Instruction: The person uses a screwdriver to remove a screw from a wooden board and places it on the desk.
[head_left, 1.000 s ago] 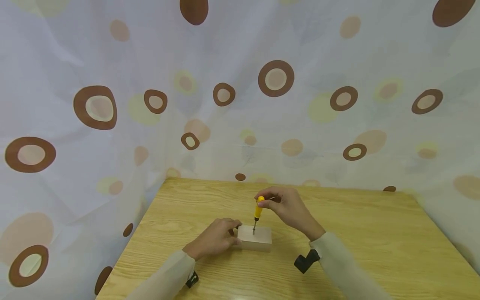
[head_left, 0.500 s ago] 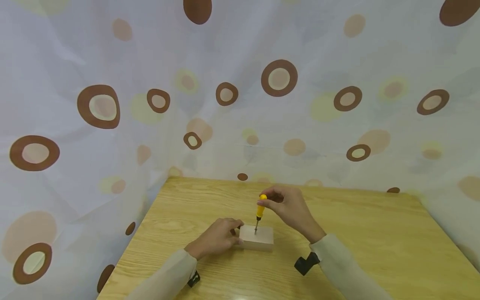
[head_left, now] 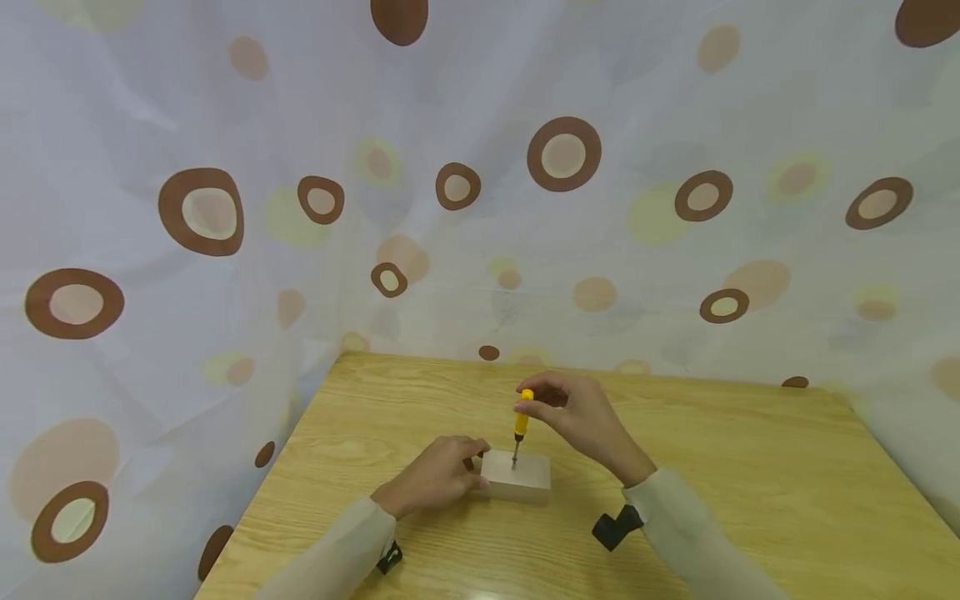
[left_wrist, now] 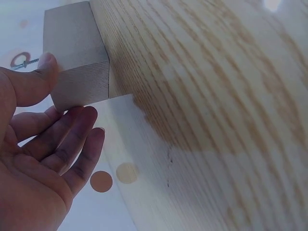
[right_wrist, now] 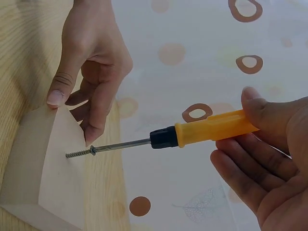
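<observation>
A pale wooden block [head_left: 525,481] lies on the table. My left hand [head_left: 437,475] grips its left end, thumb on the near side and fingers around the far side, as the left wrist view also shows. From the block's top face a screw [right_wrist: 79,153] stands up, its threads largely exposed. A yellow-handled screwdriver [right_wrist: 211,129] stands nearly upright over it, tip at the screw head. My right hand [head_left: 581,421] pinches the handle's upper part between thumb and fingers. Its palm is hidden in the head view.
The light wood-grain table [head_left: 712,483] extends to both sides of the hands. A white curtain with brown and beige spots [head_left: 465,242] hangs behind and along the sides. A black wrist camera [head_left: 617,527] sticks out from the right sleeve.
The whole head view has shifted slightly rightward in the picture. The right-hand fingers on the screwdriver handle have changed position a little; the left hand keeps its hold on the block.
</observation>
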`<state>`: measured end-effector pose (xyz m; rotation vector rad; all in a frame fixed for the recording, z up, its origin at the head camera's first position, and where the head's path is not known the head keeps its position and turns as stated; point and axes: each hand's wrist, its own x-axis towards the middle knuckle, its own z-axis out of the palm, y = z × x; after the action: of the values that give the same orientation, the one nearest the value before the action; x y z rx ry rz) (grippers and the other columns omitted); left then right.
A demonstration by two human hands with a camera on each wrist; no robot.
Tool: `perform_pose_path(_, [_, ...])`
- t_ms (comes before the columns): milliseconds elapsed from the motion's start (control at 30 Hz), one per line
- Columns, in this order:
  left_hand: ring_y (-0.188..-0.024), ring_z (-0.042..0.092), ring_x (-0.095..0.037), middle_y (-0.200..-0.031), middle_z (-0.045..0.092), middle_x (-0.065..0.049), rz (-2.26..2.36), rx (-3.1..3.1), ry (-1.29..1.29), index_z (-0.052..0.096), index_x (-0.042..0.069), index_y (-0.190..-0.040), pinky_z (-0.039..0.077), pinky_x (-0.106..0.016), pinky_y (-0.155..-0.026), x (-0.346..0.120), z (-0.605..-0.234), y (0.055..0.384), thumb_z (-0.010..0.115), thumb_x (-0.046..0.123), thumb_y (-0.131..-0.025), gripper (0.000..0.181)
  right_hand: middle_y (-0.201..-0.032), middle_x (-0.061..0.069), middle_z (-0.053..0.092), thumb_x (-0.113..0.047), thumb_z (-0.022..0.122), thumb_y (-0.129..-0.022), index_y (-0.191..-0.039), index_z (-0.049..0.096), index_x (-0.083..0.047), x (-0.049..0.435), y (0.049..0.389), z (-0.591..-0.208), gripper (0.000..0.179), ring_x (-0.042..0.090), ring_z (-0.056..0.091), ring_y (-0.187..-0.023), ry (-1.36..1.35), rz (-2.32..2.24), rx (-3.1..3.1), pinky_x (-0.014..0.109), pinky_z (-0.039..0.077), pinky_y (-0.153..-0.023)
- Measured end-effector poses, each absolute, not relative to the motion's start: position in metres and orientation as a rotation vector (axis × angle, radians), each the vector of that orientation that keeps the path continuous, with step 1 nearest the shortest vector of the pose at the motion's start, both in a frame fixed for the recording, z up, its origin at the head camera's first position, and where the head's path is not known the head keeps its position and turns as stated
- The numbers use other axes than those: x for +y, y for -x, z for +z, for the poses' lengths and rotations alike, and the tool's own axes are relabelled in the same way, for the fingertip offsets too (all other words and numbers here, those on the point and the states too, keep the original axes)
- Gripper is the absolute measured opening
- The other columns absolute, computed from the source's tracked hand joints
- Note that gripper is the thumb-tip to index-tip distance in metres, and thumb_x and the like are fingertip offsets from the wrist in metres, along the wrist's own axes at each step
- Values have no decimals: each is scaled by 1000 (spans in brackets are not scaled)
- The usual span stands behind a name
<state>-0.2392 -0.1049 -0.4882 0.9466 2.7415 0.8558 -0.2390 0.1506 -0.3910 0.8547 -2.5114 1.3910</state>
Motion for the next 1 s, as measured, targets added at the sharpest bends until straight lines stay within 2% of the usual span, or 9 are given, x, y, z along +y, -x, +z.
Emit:
perform_pose_path(100, [-98,67,-10,-129,69,-6,851,2739,-940,64,3,-135,55,-24,-82,-104,-489,240,76,28,-95,49,-101,-7,75,-21,78,-93,-107,77,-19,153,240,-392,14,10,71,-83,-870,1394,-2493,31,59,-74])
perform_pose_path(233, [-97,67,-10,-128,70,-6,853,2742,-936,65,3,-134,55,-24,-81,-103,-489,240,77,27,-95,48,-103,-5,75,-13,76,-95,-106,77,-18,155,243,-391,13,15,71,-86,-980,1435,-2483,32,59,-76])
perform_pose_path(367, [-96,67,-10,-126,70,-5,851,2744,-936,66,3,-133,55,-25,-81,-103,-488,240,77,28,-95,47,-103,-2,75,-19,77,-94,-106,76,-20,154,242,-390,12,17,71,-91,-974,1483,-2493,32,60,-80])
perform_pose_path(500, [-96,67,-10,-126,70,-4,858,2739,-931,66,3,-134,55,-25,-81,-103,-488,239,77,28,-95,48,-97,-6,75,-30,81,-90,-103,77,-21,151,237,-391,16,15,73,-86,-861,1457,-2498,31,59,-77])
perform_pose_path(600, [-97,67,-10,-126,70,-5,862,2734,-925,65,3,-134,55,-25,-82,-103,-487,239,77,28,-94,48,-96,-7,75,-30,82,-90,-102,78,-20,151,234,-391,16,15,73,-82,-813,1416,-2488,31,59,-74])
perform_pose_path(833, [-96,67,-10,-126,70,-5,848,2741,-933,66,4,-133,55,-25,-81,-103,-487,239,77,29,-95,48,-109,-3,76,-13,74,-95,-114,78,-18,154,233,-386,20,13,73,-91,-982,1421,-2501,30,60,-79])
perform_pose_path(1000, [-95,66,-9,-124,70,-5,857,2743,-960,66,3,-132,55,-25,-79,-103,-488,239,77,29,-95,47,-111,-3,75,-20,74,-97,-119,76,-17,154,233,-387,22,13,72,-93,-965,1416,-2525,30,59,-81])
